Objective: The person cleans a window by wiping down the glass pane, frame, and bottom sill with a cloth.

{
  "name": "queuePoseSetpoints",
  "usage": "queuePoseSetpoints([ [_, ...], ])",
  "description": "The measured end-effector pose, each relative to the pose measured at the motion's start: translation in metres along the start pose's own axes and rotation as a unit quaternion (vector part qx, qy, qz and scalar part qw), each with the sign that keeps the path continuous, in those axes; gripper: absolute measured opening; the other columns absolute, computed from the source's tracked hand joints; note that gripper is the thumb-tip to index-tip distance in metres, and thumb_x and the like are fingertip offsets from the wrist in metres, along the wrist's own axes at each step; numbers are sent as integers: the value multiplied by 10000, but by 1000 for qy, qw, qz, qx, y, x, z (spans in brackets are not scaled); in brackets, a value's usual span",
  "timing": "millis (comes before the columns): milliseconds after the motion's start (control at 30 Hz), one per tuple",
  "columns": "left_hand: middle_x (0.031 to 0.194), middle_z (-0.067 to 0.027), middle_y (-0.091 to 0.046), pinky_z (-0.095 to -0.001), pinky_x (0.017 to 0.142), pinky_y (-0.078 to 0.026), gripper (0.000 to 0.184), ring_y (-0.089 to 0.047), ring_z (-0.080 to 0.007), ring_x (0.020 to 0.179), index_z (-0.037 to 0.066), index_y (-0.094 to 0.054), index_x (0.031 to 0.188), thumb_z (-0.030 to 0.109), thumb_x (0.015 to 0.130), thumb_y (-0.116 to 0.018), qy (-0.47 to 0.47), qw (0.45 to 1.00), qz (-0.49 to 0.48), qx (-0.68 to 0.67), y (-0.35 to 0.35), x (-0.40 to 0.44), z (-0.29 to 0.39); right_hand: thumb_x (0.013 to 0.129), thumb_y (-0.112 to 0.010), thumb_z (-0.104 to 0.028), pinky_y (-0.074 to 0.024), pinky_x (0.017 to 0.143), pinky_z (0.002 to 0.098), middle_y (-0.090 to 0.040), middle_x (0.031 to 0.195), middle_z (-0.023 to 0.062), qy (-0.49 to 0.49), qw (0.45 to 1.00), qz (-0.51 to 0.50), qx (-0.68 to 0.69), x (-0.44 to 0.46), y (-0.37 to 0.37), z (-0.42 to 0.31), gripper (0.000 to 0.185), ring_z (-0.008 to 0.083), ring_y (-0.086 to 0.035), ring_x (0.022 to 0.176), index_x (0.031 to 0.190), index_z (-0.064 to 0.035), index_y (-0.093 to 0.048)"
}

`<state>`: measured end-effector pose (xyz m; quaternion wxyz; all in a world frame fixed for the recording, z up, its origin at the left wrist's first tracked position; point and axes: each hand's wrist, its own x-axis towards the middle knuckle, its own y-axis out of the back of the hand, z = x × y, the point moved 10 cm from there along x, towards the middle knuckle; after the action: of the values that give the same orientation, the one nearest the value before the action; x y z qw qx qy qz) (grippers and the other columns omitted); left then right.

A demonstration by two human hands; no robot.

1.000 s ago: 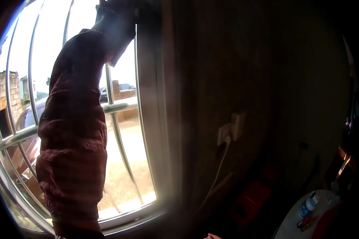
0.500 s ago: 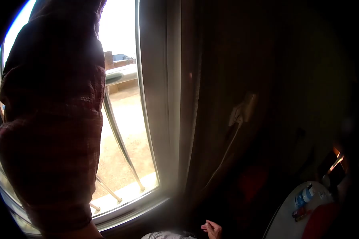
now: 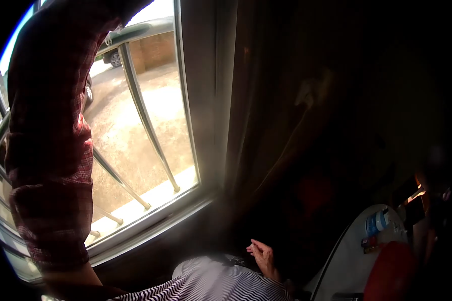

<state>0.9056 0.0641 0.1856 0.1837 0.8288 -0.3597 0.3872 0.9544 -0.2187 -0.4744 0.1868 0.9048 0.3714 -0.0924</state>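
My left arm, in a red plaid sleeve, reaches up along the left side in front of the barred window. Its hand lies beyond the top edge, so what it touches is hidden. Low in the middle is my right hand, held beside my striped shirt. Its fingers are bent and pressed together at the tips; whatever they may hold is too small to name.
Metal bars cross the window, with bare ground and a parked vehicle outside. A dark wall carries a socket with a cord. At lower right, a pale table bears a blue-and-white bottle, a small red item and a larger red object.
The view has tilted down, bringing in more of the striped shirt, the ground outside and the table. My left sleeve now covers less of the window. My right hand appears higher in the picture.
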Motion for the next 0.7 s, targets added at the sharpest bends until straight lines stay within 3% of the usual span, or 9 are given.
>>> queuePoseSetpoints([
  [267, 1172, -200, -595, -501, 1008, -477, 292, -480, -416, 1304, 43, -670, 1115, 132, 839, -634, -145, 986, -48, -59, 20, -115, 121, 1033, -546, -137, -598, 811, 297, -736, 1022, 161, 34, 999, -31, 9, -3, 9, 9, 341, 212, -723, 920, 1308, 59, -592],
  [300, 1184, -198, -597, -522, 1020, -473, 268, -485, -452, 1281, 37, -684, 1046, 126, 799, -627, -164, 985, -33, -39, 19, -142, 143, 1032, -548, -135, -599, 806, 296, -737, 1018, 161, 35, 999, -33, 9, -4, 11, 11, 339, 212, -724, 914, 1306, 60, -593],
  [333, 1270, -243, -575, -559, 1054, -460, 423, -436, -449, 1377, 20, -635, 1207, 86, 792, -675, -163, 969, -164, -93, 21, -158, 163, 1029, -553, -132, -602, 790, 295, -740, 1007, 161, 49, 998, -38, 6, -6, 14, 9, 335, 209, -727, 897, 1300, 60, -598],
  [367, 1216, -233, -583, -577, 1090, -430, 401, -407, -465, 1393, 39, -639, 1187, 116, 795, -669, -164, 967, -145, -126, 26, -181, 180, 1028, -556, -133, -602, 788, 294, -740, 1008, 162, 49, 998, -35, 3, -6, 17, 12, 336, 208, -727, 896, 1301, 59, -598],
  [433, 1181, -222, -604, -578, 1079, -449, 327, -446, -475, 1352, 34, -662, 1067, 144, 759, -655, -193, 934, -244, -177, 18, -246, 220, 1026, -560, -136, -602, 785, 293, -741, 1010, 162, 48, 998, -31, -2, -6, 23, 20, 338, 207, -728, 893, 1302, 55, -599],
  [467, 1156, -201, -630, -570, 1067, -465, 309, -500, -453, 1301, 23, -664, 1014, 169, 741, -651, -333, 918, -199, -79, 32, -269, 251, 1026, -564, -142, -600, 787, 295, -741, 1014, 162, 55, 998, -40, 5, -7, 26, 22, 341, 208, -728, 890, 1306, 49, -600],
  [567, 1156, -199, -649, -502, 919, -528, 330, -584, -356, 1141, 29, -661, 1044, 170, 745, -669, -454, 881, -128, -23, 37, -332, 277, 1025, -568, -147, -600, 785, 298, -741, 1017, 160, 45, 999, -25, 6, -12, 27, 15, 342, 212, -728, 886, 1306, 45, -603],
  [600, 1156, -198, -656, -479, 869, -549, 338, -612, -324, 1087, 31, -660, 1054, 171, 747, -674, -432, 895, -107, -25, 44, -323, 276, 1024, -572, -150, -599, 786, 303, -739, 1019, 164, 50, 998, -28, 22, -11, 34, 22, 346, 216, -727, 889, 1307, 45, -603],
  [700, 1183, -195, -650, -401, 738, -505, 371, -633, -274, 986, 44, -667, 1068, 163, 719, -710, -106, 980, -69, -153, 86, -213, 189, 1023, -577, -157, -599, 784, 304, -736, 1018, 172, 37, 998, -21, 43, -15, 44, 26, 356, 217, -725, 895, 1311, 51, -597],
])
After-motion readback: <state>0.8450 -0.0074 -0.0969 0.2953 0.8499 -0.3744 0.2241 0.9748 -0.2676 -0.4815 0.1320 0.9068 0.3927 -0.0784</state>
